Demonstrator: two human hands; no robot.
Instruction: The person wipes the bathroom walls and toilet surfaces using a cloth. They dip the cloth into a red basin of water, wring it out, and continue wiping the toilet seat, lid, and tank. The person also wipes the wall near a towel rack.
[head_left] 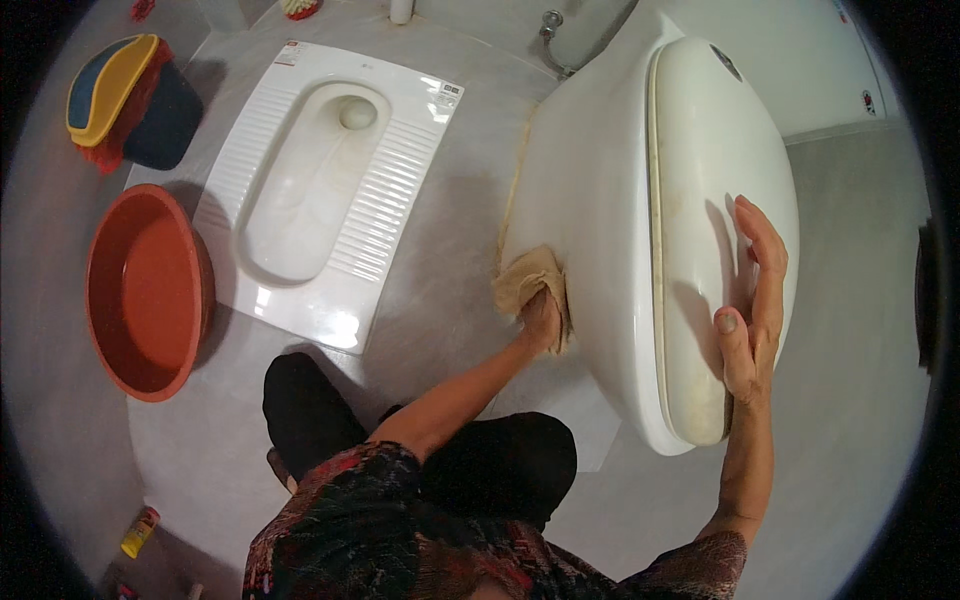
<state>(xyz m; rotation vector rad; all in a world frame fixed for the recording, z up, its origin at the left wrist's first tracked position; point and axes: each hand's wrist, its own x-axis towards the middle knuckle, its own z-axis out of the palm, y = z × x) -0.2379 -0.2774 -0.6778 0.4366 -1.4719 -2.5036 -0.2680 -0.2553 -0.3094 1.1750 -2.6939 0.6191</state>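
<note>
A white toilet with its lid down stands at the right. Low on its left side, by the floor, my left hand presses a tan cloth against the base; the cloth covers most of the fingers. My right hand rests at the front right part of the lid, thumb and fingers apart, holding nothing. A yellowish stained line runs along the foot of the toilet where it meets the floor.
A white squat toilet pan lies in the floor left of the toilet. Beyond it are an orange-red basin and a dark blue bin with a yellow-rimmed lid. A yellow container lies at the lower left. A water valve is on the far wall.
</note>
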